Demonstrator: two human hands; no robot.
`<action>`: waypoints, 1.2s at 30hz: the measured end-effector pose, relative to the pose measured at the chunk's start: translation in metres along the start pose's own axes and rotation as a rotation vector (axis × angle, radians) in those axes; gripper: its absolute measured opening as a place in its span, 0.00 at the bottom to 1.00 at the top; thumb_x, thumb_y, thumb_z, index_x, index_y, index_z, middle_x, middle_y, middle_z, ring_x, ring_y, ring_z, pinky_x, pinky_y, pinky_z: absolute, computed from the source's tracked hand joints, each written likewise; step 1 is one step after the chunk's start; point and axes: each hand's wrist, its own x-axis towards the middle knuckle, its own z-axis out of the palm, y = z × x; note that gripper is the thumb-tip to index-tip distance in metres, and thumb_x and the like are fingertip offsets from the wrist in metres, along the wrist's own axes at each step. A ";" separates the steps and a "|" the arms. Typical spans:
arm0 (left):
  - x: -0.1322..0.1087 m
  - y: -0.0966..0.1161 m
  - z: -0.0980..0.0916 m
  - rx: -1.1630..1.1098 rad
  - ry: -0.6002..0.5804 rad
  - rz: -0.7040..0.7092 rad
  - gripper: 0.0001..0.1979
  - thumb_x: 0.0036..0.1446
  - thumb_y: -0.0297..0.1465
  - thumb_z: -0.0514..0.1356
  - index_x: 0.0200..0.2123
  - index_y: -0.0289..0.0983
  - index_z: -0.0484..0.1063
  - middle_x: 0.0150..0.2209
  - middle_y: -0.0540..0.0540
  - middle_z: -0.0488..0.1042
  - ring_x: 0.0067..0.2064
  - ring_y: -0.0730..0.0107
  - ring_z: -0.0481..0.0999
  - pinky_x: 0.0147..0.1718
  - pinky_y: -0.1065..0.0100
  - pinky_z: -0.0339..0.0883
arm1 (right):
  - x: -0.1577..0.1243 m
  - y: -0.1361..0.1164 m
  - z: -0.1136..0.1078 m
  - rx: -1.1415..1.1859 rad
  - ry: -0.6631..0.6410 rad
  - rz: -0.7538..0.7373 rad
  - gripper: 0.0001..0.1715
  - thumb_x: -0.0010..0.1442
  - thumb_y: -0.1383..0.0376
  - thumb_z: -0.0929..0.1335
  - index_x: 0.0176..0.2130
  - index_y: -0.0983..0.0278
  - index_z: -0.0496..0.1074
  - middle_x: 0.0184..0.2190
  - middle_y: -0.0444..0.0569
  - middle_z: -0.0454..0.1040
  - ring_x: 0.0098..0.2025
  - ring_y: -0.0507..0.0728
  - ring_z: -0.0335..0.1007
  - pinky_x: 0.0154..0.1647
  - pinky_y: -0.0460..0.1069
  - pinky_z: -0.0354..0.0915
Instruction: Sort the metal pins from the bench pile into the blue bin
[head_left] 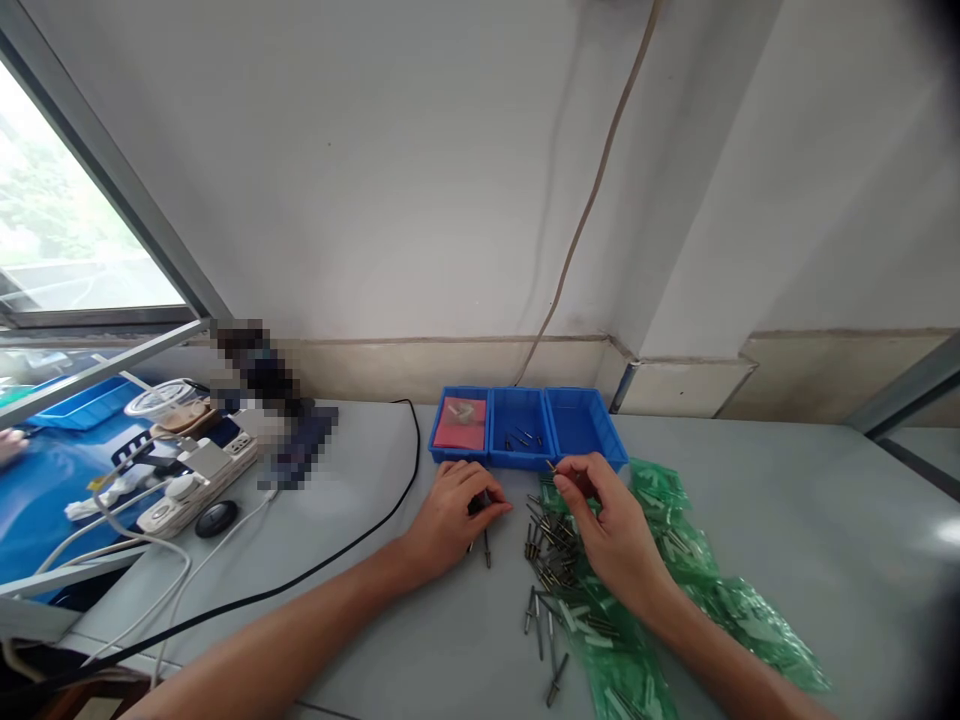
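- Right now, a small metal pin (pixel 551 466) sits pinched between the thumb and forefinger of your right hand (pixel 604 515), its end poking out past the fingertips, near the blue trays (pixel 523 461).
- Your left hand (pixel 454 510) curls over dark metal pieces (pixel 487 550) that jut out below it; whether its fingers grip any, I cannot tell.
- Loose pins (pixel 551 545) lie heaped between your hands, beside green plastic bags (pixel 667 530).
- Beyond, the left tray holds a red sheet (pixel 459 435), the middle one a few pins.
- Leftward, a black cable (pixel 319 570) crosses your table.
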 end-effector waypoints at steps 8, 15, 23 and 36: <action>-0.002 -0.002 0.002 0.002 -0.006 -0.020 0.08 0.71 0.34 0.66 0.38 0.39 0.73 0.36 0.52 0.77 0.39 0.66 0.74 0.47 0.61 0.60 | 0.001 0.003 0.002 0.059 -0.013 -0.006 0.11 0.76 0.56 0.65 0.45 0.58 0.74 0.41 0.47 0.76 0.41 0.59 0.73 0.45 0.52 0.68; -0.002 0.000 0.000 0.004 -0.002 -0.003 0.12 0.73 0.39 0.63 0.37 0.39 0.74 0.36 0.50 0.78 0.39 0.65 0.75 0.46 0.61 0.60 | 0.001 0.002 0.001 0.057 -0.011 0.004 0.12 0.76 0.56 0.65 0.45 0.58 0.75 0.41 0.48 0.77 0.42 0.60 0.73 0.45 0.52 0.68; -0.001 0.001 0.000 0.009 -0.002 0.014 0.09 0.72 0.36 0.65 0.37 0.39 0.73 0.36 0.51 0.78 0.40 0.66 0.75 0.47 0.62 0.60 | 0.002 0.000 0.001 0.057 -0.014 0.009 0.13 0.76 0.55 0.65 0.45 0.58 0.75 0.40 0.49 0.77 0.42 0.60 0.73 0.46 0.53 0.69; -0.002 0.000 0.000 0.008 -0.005 -0.009 0.11 0.73 0.38 0.64 0.37 0.39 0.74 0.36 0.51 0.78 0.39 0.66 0.75 0.46 0.61 0.60 | 0.003 0.001 0.002 0.244 -0.035 0.184 0.24 0.72 0.44 0.67 0.43 0.60 0.78 0.36 0.49 0.79 0.29 0.56 0.69 0.31 0.50 0.69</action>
